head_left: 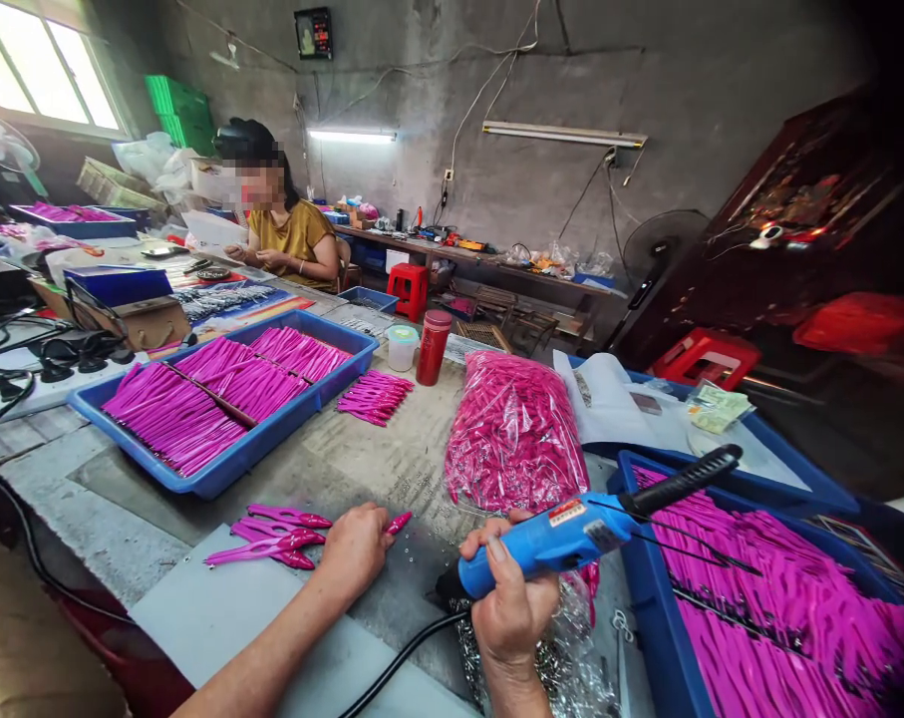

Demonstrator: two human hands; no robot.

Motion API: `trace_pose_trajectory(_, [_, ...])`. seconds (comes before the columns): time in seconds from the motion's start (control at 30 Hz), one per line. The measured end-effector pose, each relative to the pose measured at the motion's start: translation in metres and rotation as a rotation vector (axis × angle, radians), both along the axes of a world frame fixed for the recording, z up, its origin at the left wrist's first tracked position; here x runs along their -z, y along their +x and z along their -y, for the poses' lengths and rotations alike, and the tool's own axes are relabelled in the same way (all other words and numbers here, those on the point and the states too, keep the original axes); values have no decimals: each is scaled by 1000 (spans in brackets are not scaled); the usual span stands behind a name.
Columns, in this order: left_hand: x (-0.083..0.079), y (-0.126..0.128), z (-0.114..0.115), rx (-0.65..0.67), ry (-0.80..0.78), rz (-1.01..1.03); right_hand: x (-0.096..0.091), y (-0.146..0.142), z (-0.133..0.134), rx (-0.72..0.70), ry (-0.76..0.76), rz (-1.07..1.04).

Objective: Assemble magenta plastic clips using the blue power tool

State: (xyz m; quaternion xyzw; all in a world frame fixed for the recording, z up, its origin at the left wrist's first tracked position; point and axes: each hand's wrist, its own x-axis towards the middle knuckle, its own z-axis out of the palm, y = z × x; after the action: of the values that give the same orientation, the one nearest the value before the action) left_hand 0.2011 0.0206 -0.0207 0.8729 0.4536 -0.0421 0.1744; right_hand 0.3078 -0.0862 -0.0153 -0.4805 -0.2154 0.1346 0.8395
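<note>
Pink pliers (400, 523) sit in my left hand (356, 550), low over the middle of the table (332, 469); only the tip pokes out past my curled fingers, and the rest is hidden behind them. My right hand (515, 603) is wrapped around a blue power tool (545, 545), its black end slanting up over the near tray on my right. From its lower end a black cord (403, 653) runs down between my forearms, across a pale sheet (219, 608).

Just beside my left wrist, a few more pliers (283, 541) lie in a loose cluster, partly on that sheet. Beyond the power tool a plump clear bag (515, 429) of pink pieces takes up the table's middle, and my right hand and the tool block part of a smaller plastic bag (571, 648) with shiny metal bits. Tiny bits are scattered on the bare tabletop between.

To my left a blue tray (216, 485) holds packed rows of pink pieces; the right tray (641, 598) is full of them too. Farther back stand a red bottle (433, 351) and a small tub (402, 351), with a neat pink pile (377, 397) near them. Across the table a co-worker (298, 234) sits, both hands raised over the work there.
</note>
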Motion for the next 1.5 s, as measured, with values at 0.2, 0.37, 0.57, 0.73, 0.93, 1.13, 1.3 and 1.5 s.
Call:
trace_pose_trajectory(0.2, [-5,1,5,0,-6,-28,-5,-2,-13,-32,-1,66])
trace_pose_trajectory(0.37, [-1,0,6,12,-12,-9,-10,-1,-34,-31,20,121])
trace_pose_trajectory(0.57, [6,-1,6,34,-6,7,-16,-7,-60,-52,13,132])
trace_pose_trajectory(0.73, [9,-1,5,29,-25,30,-15,-11,-72,-63,-28,125])
trace_pose_trajectory(0.93, [12,0,5,43,-19,23,-9,-12,-77,-89,-3,149])
trace_pose_trajectory(1.13, [17,-1,4,53,-8,34,-7,-11,-80,-94,2,173])
trace_pose_trajectory(1.3, [15,-1,4,53,-12,50,-5,-11,-80,-104,10,159])
trace_pose_trajectory(1.5, [16,-2,5,47,-17,68,-6,-12,-80,-96,13,189])
